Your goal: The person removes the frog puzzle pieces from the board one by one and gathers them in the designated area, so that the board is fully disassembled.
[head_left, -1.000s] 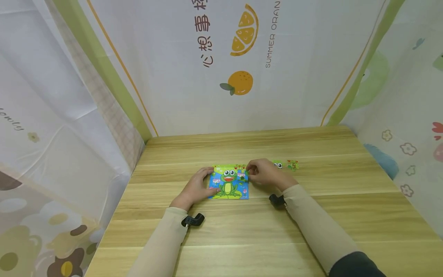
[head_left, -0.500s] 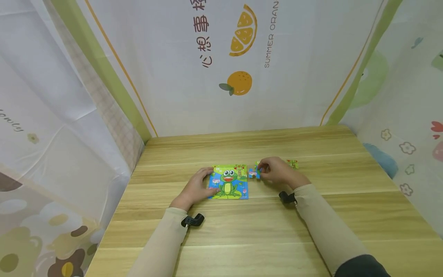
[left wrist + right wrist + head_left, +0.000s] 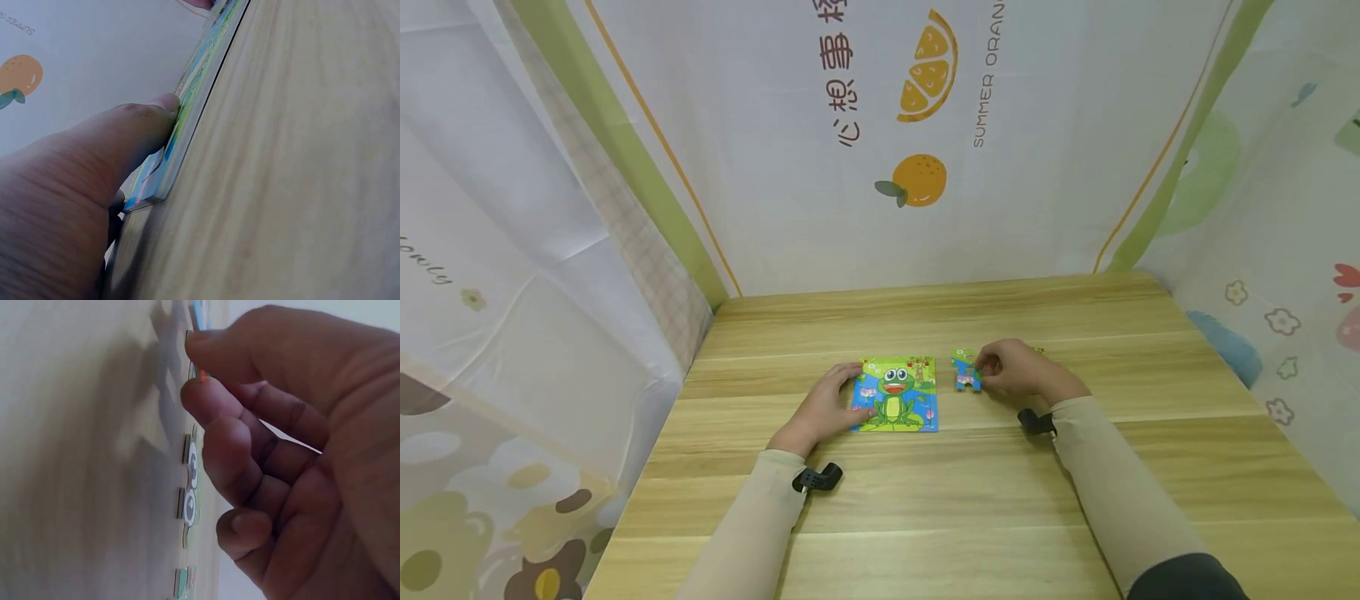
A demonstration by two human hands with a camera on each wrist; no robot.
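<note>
A jigsaw puzzle [image 3: 894, 396] with a green frog picture lies flat on the wooden table. My left hand [image 3: 822, 409] grips its left side, with the thumb on the lower corner and the fingers at the upper left edge. In the left wrist view the thumb [image 3: 140, 122] presses on the board's top face. To the right of the board, my right hand [image 3: 1011, 367] pinches a blue puzzle piece [image 3: 967, 381] with pink on it between thumb and fingertips. In the right wrist view the fingers hide most of this piece.
A green piece with white flowers [image 3: 962, 355] shows just behind the held piece. In the right wrist view, a piece with frog eyes [image 3: 191, 487] and another green piece [image 3: 181, 584] lie on the table. Printed cloth curtains [image 3: 1030, 167] stand around the table [image 3: 895, 508].
My right hand has carried the blue piece away from the puzzle, to the right, and the piece appears turned. It now covers the frog-eye piece. My left hand has stayed put.
</note>
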